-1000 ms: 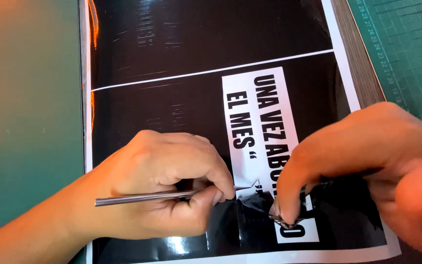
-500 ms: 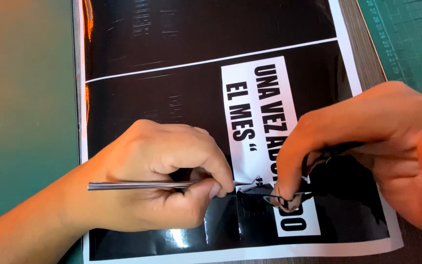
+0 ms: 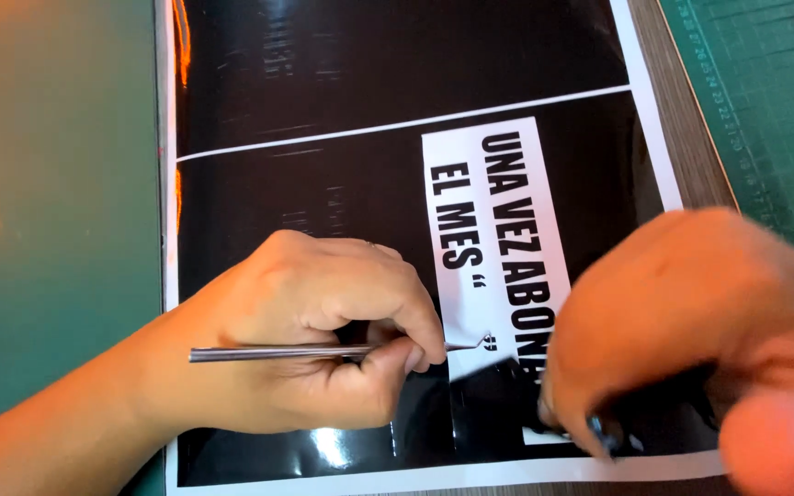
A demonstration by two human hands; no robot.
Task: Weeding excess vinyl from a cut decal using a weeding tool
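Observation:
A glossy black vinyl sheet [image 3: 351, 110] with a white border lies in front of me. On it is a white strip [image 3: 470, 220] where the black film is gone, leaving black letters. My left hand [image 3: 323, 340] grips a thin metal weeding pick [image 3: 277, 352], whose hooked tip rests on the white strip by a small quote mark. My right hand [image 3: 691, 321] is blurred at the lower right, its fingertips pinching a crumpled flap of black vinyl film [image 3: 507, 395] near the sheet's bottom edge.
A green surface [image 3: 48, 184] lies to the left of the sheet. A green cutting mat [image 3: 774, 101] with ruler marks sits at the upper right, with a strip of brown wooden table [image 3: 682, 138] between it and the sheet.
The right hand has shifted right and down with the black film, now blurred by motion. More of the white strip shows. The left hand and pick stay nearly in place.

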